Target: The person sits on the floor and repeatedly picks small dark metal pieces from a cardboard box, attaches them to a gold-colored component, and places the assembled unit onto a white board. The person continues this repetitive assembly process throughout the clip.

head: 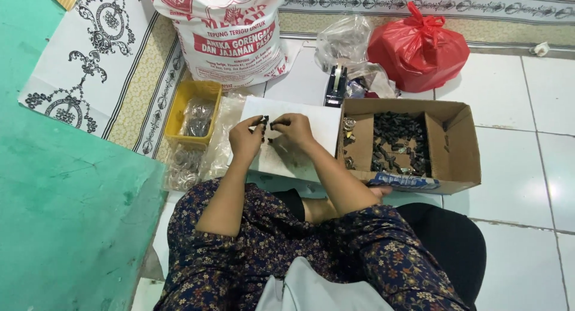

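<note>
Over the white board [311,122]: both hands meet, fingertips almost touching.
Left hand [247,137]: pinched shut on a small black part [265,120].
Right hand [293,129]: fingers closed around another small dark piece [276,125].
Right of hands: cardboard box [461,149] holding black parts [395,140].
Left: yellow tray [179,107].
Far: white sack [230,32], red bag [419,47].

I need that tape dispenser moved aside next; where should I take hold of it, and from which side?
Grip the black tape dispenser across its narrow body, coming from above. It stands upright on the tile, long and slim, with clear bags crowding its far end, so a top-down pinch across the flat sides looks cleanest.
</note>
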